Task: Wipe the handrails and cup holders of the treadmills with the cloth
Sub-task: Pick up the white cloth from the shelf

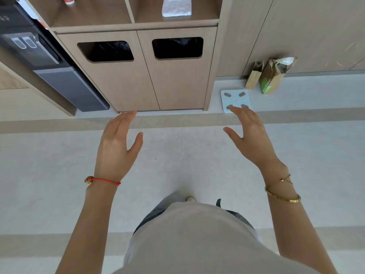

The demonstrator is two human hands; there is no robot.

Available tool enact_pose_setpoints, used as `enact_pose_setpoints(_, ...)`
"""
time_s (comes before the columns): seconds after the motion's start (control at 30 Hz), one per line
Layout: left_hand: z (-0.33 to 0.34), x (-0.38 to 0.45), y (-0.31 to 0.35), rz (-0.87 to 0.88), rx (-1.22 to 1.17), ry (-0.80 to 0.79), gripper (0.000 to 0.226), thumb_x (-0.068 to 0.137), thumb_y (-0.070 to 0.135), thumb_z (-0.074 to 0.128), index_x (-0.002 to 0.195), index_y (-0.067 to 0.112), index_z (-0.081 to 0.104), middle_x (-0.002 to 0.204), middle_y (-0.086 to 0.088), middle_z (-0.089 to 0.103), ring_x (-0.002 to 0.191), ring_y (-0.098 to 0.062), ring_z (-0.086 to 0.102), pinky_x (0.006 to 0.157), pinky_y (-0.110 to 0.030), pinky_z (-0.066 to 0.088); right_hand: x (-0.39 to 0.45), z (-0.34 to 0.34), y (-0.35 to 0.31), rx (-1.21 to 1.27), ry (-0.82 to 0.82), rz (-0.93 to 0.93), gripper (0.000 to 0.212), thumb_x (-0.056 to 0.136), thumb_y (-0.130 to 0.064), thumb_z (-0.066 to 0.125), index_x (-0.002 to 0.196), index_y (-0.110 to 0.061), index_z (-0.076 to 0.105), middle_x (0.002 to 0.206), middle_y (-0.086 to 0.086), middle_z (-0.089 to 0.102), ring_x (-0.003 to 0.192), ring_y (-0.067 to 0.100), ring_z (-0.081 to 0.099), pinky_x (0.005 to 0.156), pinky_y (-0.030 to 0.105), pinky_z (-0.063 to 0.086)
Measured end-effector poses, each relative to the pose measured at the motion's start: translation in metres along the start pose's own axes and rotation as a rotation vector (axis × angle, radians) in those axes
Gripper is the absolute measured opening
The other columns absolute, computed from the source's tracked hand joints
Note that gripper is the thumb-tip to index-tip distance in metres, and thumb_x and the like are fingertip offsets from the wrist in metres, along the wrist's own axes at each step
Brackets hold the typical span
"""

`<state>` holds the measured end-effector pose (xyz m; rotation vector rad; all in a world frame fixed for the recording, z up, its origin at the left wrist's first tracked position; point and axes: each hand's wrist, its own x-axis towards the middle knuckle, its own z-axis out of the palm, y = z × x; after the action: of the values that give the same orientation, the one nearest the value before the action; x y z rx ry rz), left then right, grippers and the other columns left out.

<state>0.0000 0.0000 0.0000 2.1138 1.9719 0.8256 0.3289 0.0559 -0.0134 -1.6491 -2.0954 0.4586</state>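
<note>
- White, folded and flat, the cloth [176, 6] lies in the right-hand compartment of the shelf [138, 24], near its front edge, above the cabinet [138, 76] with two bin openings.
- The left hand [116, 143] and right hand [250, 137] are raised in front of the cabinet, fingers straight and spread; each grip is released and holds nothing. Both are well apart from the cloth.
- No treadmill, handrail or cup holder is in view, so by my judgement the wiping has not begun; fetching the cloth looks like the step in hand.
- Risks from here:
- The shelf sits high in the view, so a blind reach could push the cloth deeper into the compartment.
- A scale [236, 100] lies on the floor by the cabinet's right corner, with paper bags [268, 78] near it; a sidestep could catch either.
</note>
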Motion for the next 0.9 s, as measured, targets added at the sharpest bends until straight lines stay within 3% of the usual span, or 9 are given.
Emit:
enact_pose_setpoints(0.4, 0.032, 0.076, -0.031, -0.011, -0.015, 0.024, 0.048, 0.097, 0.019, 0.059, 0.142, 0.008, 0.048, 0.141, -0.012, 0.054, 0.133, -0.028, 0.048, 0.113, -0.048, 0.038, 0.086, 0.027, 0.014, 0.025, -0.046, -0.003, 0.051, 0.095, -0.026, 0.061, 0.139, -0.006, 0.046, 0.137, 0.01, 0.053, 0.133, 0.029, 0.042, 0.112, 0.046, 0.035)
enact_pose_setpoints(0.57, 0.05, 0.152, -0.06, 0.019, -0.036, 0.037, 0.047, 0.097, 0.018, 0.058, 0.142, 0.01, 0.047, 0.14, -0.01, 0.054, 0.133, -0.025, 0.047, 0.114, -0.038, 0.037, 0.161, 0.046, 0.015, 0.021, -0.038, 0.008, 0.051, 0.095, -0.027, 0.061, 0.14, -0.01, 0.046, 0.136, 0.008, 0.053, 0.128, 0.027, 0.045, 0.109, 0.043, 0.038)
enact_pose_setpoints(0.8, 0.06, 0.279, -0.1, 0.074, -0.046, 0.037, 0.048, 0.097, 0.017, 0.058, 0.142, 0.007, 0.047, 0.141, -0.011, 0.053, 0.134, -0.027, 0.046, 0.111, -0.049, 0.039, 0.288, 0.057, 0.003, 0.033, 0.005, 0.022, 0.052, 0.095, -0.029, 0.061, 0.141, -0.012, 0.045, 0.139, 0.007, 0.051, 0.132, 0.025, 0.043, 0.109, 0.042, 0.039)
enact_pose_setpoints(0.9, 0.061, 0.328, -0.111, 0.104, -0.045, 0.022, 0.048, 0.097, 0.016, 0.058, 0.142, 0.008, 0.047, 0.141, -0.009, 0.052, 0.135, -0.024, 0.045, 0.114, -0.043, 0.037, 0.331, 0.059, -0.003, 0.042, 0.026, 0.037, 0.052, 0.095, -0.029, 0.061, 0.141, -0.012, 0.046, 0.139, 0.008, 0.05, 0.129, 0.027, 0.045, 0.11, 0.043, 0.039)
